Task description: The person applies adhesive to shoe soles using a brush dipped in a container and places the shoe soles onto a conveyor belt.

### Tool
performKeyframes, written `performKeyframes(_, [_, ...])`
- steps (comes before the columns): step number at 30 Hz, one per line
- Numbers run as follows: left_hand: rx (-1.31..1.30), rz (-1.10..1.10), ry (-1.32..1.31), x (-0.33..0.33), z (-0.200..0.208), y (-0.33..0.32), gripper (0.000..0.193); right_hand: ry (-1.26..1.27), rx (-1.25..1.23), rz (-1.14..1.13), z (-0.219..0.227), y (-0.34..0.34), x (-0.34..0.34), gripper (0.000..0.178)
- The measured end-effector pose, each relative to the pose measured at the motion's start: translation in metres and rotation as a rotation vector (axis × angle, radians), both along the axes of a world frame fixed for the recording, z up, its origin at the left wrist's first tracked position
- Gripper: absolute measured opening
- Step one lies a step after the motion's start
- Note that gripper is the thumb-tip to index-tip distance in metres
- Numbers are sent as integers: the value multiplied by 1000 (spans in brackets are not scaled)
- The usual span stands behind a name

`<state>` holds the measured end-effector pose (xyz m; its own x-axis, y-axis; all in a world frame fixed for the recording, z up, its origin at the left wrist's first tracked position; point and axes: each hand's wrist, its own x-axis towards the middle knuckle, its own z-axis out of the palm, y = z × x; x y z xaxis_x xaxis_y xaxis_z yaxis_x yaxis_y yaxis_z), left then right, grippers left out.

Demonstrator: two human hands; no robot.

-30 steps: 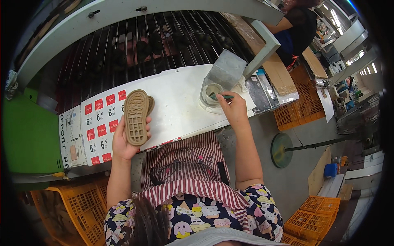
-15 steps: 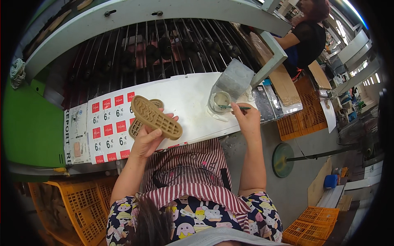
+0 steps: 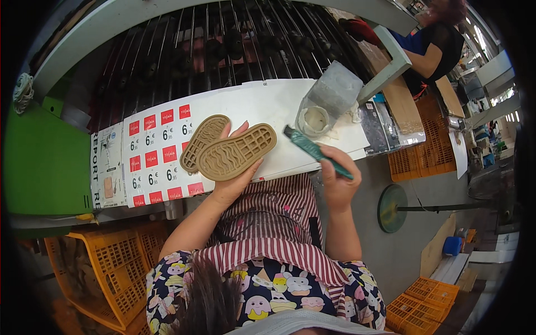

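My left hand (image 3: 237,181) grips a tan shoe sole (image 3: 237,152), its wavy and gridded tread facing up. Fingertips show past its far edge. A second tan sole (image 3: 205,137) is partly covered by the first and seems to rest on the white board (image 3: 268,100). In my right hand (image 3: 339,181), closed around its handle, is a green flat brush (image 3: 312,148), its dark tip pointing toward the held sole but apart from it. Just beyond the brush stands a cup of whitish liquid (image 3: 315,119), against a grey translucent block-shaped container (image 3: 334,84).
Behind the board runs a rack of dark metal rods (image 3: 223,50) under a grey frame bar. Orange crates (image 3: 114,273) stand at lower left and at right. A green panel (image 3: 47,162) is at left. Another person (image 3: 441,50) works at far right, near a round green stand base (image 3: 392,208).
My right hand has drawn the brush out of the cup and back toward me. My left hand has turned the held sole and shifted it right. The view has tilted slightly.
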<state>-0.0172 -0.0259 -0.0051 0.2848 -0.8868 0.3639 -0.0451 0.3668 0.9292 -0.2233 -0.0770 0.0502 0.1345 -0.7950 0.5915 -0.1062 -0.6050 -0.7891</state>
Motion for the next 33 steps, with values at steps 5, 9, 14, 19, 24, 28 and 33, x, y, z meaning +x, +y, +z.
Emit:
performKeyframes(5, [-58, 77, -62, -10, 2, 4, 88, 83, -117, 93, 4, 12, 23, 23])
performKeyframes(9, [-81, 150, -403, -8, 5, 8, 88, 127, -139, 93, 3, 14, 27, 25])
performKeyframes(14, [-84, 91, -282, -12, 2, 11, 85, 168, -214, 118, -1, 17, 32, 26])
performKeyframes(19, [-131, 156, -505, -12, 1, 11, 83, 193, -246, 144, 5, 24, 38, 26])
performKeyframes(24, [-211, 63, 1, -26, -16, 3, 85, 190, -279, 199, 6, 32, 48, 27])
performKeyframes(28, [-165, 105, -13, -28, -32, -1, 80, 221, -318, 284, 8, 36, 52, 26])
performKeyframes(33, [-116, -31, 236, -34, -30, 1, 77, 255, -358, 353, 10, 41, 55, 30])
